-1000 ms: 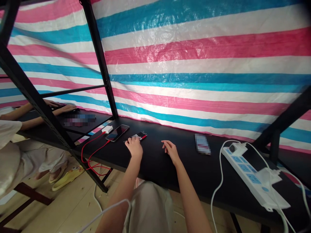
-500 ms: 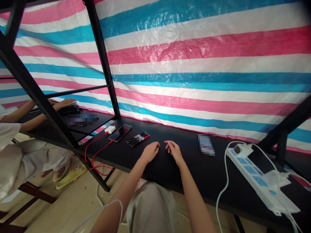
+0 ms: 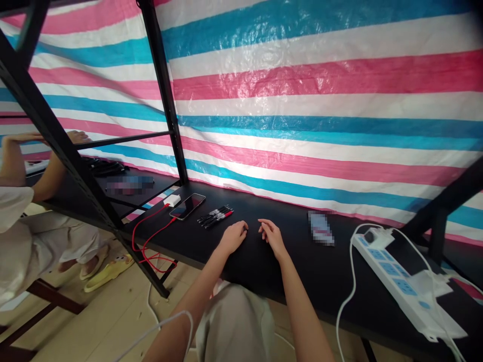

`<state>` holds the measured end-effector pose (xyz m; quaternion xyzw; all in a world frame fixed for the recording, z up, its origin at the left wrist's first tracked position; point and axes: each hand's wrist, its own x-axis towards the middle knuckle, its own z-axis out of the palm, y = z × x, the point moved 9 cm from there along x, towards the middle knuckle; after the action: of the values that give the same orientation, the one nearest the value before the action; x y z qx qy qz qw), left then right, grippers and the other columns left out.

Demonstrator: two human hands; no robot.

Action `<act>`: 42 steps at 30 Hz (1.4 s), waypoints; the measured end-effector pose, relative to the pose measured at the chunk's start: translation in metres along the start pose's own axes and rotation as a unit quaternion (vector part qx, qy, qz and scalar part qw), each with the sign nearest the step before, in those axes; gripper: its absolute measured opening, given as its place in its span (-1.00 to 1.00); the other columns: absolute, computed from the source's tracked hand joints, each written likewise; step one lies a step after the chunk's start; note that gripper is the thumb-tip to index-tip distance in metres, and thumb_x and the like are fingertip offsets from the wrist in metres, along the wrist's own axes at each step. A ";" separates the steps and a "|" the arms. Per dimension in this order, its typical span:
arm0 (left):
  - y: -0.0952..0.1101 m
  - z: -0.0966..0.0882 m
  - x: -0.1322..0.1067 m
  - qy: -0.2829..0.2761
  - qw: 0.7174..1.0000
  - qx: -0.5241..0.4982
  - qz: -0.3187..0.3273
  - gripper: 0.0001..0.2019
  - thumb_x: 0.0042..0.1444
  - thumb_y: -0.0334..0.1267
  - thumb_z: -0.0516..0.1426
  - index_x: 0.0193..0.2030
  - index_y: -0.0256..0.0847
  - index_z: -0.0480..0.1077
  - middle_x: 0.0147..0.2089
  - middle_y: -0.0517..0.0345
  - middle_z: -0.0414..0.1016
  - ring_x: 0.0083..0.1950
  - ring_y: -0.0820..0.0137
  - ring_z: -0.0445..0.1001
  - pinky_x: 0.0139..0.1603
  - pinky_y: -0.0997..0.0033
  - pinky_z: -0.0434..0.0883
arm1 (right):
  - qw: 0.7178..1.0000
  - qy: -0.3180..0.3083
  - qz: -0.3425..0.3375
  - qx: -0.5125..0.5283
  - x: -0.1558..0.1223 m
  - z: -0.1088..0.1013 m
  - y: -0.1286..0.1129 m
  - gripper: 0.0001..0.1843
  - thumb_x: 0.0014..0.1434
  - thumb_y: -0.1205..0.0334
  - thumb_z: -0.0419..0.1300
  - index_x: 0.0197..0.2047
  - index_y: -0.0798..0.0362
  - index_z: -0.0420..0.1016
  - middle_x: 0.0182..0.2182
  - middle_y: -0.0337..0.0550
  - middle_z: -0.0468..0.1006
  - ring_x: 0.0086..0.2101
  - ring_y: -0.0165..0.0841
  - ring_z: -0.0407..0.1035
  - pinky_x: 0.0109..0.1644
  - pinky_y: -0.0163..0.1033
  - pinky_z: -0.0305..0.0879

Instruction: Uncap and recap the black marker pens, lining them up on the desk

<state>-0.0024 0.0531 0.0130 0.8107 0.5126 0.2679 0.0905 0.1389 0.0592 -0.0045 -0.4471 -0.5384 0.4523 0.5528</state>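
Where pens lie, black table, striped tarpaulin

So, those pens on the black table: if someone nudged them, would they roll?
Probably, if pushed sideways: the pens look slim and rod-like. Because they lie bunched side by side, one would likely bump its neighbours along. The black table looks smooth, so it might do little to stop them.
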 end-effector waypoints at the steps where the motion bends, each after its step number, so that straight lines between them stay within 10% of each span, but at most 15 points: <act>1: -0.002 -0.001 0.000 0.007 1.000 0.012 -0.007 -0.86 0.07 -0.37 -0.03 -0.22 -0.16 0.27 -0.31 0.18 0.35 -0.26 0.42 0.35 -0.27 0.45 0.24 | 1.000 0.000 0.000 -0.001 0.000 0.000 0.000 -0.60 -0.01 -0.03 0.09 -0.18 0.04 0.44 -0.52 -0.25 0.37 -0.65 -0.53 0.15 -0.69 -0.42 -0.07; 11: -0.046 -0.049 -0.004 0.183 0.937 0.202 -0.219 -0.84 0.05 -0.25 0.03 -0.21 -0.20 0.29 -0.16 0.00 0.27 -0.07 0.20 0.22 -0.17 0.27 0.21 | 1.000 -0.001 0.009 -0.021 -0.001 -0.002 0.003 -0.56 0.00 -0.01 0.06 -0.09 0.05 0.37 -0.50 -0.25 0.38 -0.63 -0.52 0.16 -0.67 -0.42 -0.01; 25: -0.048 -0.051 -0.009 0.172 0.898 0.299 -0.273 -0.78 0.09 -0.23 -0.03 -0.19 -0.28 0.32 -0.13 -0.08 0.24 -0.09 0.15 0.19 -0.15 0.18 0.15 | 0.999 -0.012 0.009 -0.029 0.002 0.000 0.005 -0.60 0.00 0.03 0.04 -0.16 0.08 0.41 -0.51 -0.25 0.39 -0.65 -0.53 0.16 -0.65 -0.41 0.00; 35: -0.029 -0.041 0.002 0.185 0.949 0.197 -0.162 -0.80 0.15 -0.18 -0.04 -0.27 -0.19 0.35 -0.22 0.03 0.36 -0.13 0.23 0.26 -0.10 0.20 0.12 | 0.999 0.028 0.008 -0.036 0.005 -0.006 0.011 -0.51 0.00 0.04 0.06 0.00 0.06 0.28 -0.50 -0.28 0.43 -0.67 -0.52 0.19 -0.66 -0.40 0.02; 42: 0.032 -0.016 0.033 0.179 0.983 0.025 -0.012 -0.83 0.18 -0.20 -0.06 -0.24 -0.16 0.30 -0.26 0.19 0.41 -0.19 0.41 0.29 -0.12 0.36 0.13 | 0.993 0.080 0.033 0.083 0.009 -0.014 0.014 -0.30 -0.03 -0.10 0.09 0.13 0.04 0.11 -0.44 -0.25 0.42 -0.68 -0.55 0.19 -0.73 -0.43 -0.12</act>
<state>0.0256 0.0652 0.0509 0.7455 0.5368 0.3947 -0.0196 0.1524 0.0705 -0.0166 -0.4521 -0.4377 0.4761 0.6143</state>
